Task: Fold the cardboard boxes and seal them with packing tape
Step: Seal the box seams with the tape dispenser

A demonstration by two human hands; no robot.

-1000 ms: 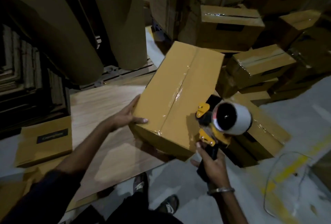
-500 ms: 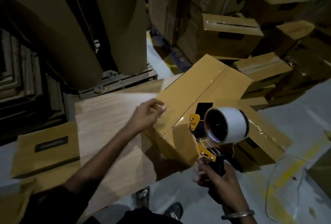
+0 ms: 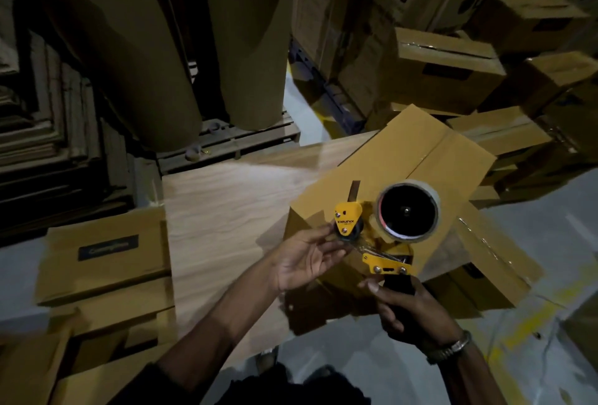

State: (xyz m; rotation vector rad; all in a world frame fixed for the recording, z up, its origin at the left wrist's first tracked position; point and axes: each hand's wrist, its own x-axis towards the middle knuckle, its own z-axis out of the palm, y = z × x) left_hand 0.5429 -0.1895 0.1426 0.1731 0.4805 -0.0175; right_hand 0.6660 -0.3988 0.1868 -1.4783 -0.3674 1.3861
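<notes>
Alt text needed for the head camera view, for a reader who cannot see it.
A right hand grips a yellow tape dispenser by its handle while the left hand fingers its front roller, above a taped cardboard box on a wooden board. More boxes are piled behind in dim light.

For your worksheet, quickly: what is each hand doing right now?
Left hand: open, fingertips touching the front roller of the tape dispenser.
Right hand: closed round the tape dispenser's black handle.

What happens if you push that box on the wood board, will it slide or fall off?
The taped box probably slides easily: it looks like thin cardboard and sits on a smooth wooden board. It lies at the board's edge, so a push could tip it off.
</notes>
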